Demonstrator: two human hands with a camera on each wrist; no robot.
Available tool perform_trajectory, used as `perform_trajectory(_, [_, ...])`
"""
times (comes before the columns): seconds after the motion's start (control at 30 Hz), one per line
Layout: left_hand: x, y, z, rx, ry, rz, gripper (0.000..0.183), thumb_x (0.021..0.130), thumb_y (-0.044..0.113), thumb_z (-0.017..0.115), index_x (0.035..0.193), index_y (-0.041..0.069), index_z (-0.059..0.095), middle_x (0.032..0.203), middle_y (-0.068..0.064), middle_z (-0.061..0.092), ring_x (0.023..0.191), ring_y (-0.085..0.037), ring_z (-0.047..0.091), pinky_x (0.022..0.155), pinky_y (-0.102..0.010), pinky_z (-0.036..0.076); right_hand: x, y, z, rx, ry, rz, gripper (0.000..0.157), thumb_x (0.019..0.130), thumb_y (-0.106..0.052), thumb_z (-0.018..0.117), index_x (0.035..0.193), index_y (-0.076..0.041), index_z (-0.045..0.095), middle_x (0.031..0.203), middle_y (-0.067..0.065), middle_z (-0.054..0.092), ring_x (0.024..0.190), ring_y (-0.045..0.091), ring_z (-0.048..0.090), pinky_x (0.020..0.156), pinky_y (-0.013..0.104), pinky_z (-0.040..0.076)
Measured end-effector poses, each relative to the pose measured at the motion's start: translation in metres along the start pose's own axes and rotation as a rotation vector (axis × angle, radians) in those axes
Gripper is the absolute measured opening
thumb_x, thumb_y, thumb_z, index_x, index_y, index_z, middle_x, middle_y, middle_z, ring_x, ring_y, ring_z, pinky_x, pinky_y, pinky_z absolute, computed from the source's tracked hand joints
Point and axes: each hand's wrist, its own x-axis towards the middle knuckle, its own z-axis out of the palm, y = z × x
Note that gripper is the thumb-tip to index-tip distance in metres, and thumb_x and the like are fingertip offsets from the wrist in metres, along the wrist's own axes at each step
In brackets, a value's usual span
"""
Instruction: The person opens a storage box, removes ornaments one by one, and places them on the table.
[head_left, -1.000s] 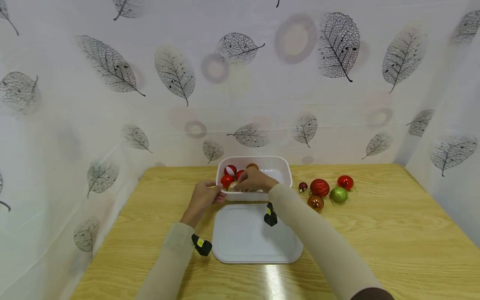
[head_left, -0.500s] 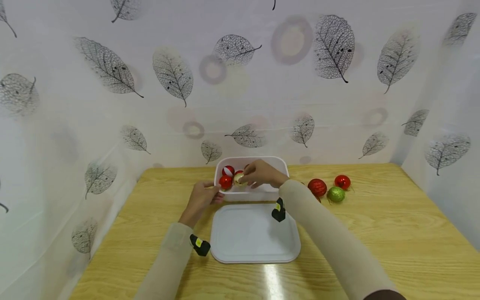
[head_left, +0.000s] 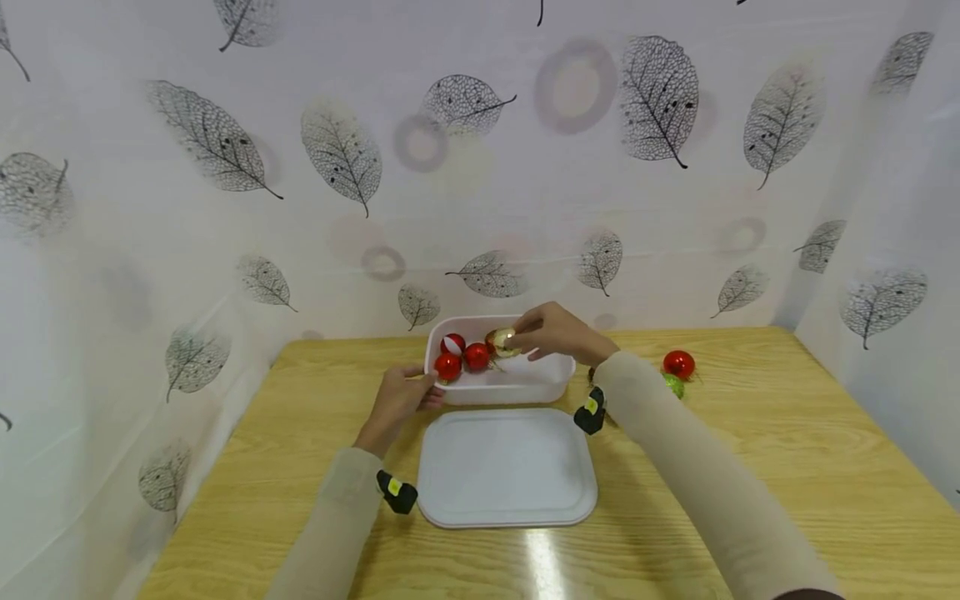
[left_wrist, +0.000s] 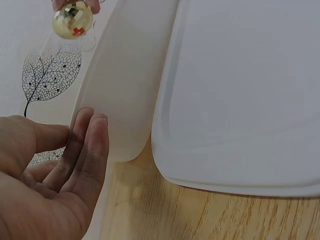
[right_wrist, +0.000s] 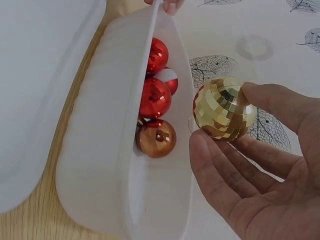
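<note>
Right hand (head_left: 558, 330) shifted rightward over tub (head_left: 504, 395) | grip: pinching gold ball (right_wrist: 225, 109) | left hand (head_left: 399, 397): pinching tub's edge

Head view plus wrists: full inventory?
Gold bauble: one, gold, in right fingers
Box: one, white, far side
Boxed baubles: four, two red, one red-and-white, one copper, inside
Loose baubles: two, red and green, right side
Obscured object: one, dark, right of box
Lid: one, white, before box
Table: one, wooden, underneath
Backdrop: one, white, behind
Wrist cameras: two, black, on wrists
Sleeves: two, beige, arms
Left hand: one, pinching box rim
Right hand: one, holding gold bauble
</note>
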Motion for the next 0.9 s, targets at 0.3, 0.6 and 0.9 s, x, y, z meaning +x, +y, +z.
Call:
perform_trajectory(0.3, [0.001,-0.001,0.0,0.001,-0.018,0.001,0.041,0.102,0.009,0.061,0.135,-0.014,0.053,0.083,-0.016,0.072,0.066,-0.018,0.072,0.074,-0.037,0.065,-0.028,0.0,-0.028,-0.042,0.037,0.034,0.049,0.096,-0.024,0.071,0.133,0.005,0.058,0.128,0.021,0.063,0.11,0.035,0.066,0.092,0.046,0.06])
perform_trajectory(0.6, [-0.001,0.002,-0.001,0.021,-0.008,-0.02,0.042,0.102,0.01,0.061,0.137,-0.012,0.053,0.088,-0.018,0.072,0.069,-0.02,0.072,0.073,-0.034,0.064,-0.047,0.004,-0.044,-0.057,0.077,0.056,0.042,0.094,-0.025,0.074,0.125,0.001,0.064,0.118,0.017,0.067,0.113,0.04,0.064,0.087,0.04,0.062])
perform_trajectory(0.9, [-0.003,0.001,0.0,0.018,-0.011,0.002,0.038,0.102,0.009,0.06,0.133,-0.012,0.056,0.085,-0.017,0.072,0.067,-0.017,0.071,0.07,-0.032,0.064,-0.072,0.016,-0.058,-0.106,0.109,0.046,0.044,0.094,-0.027,0.074,0.124,0.004,0.064,0.118,0.019,0.067,0.1,0.027,0.068,0.084,0.036,0.063])
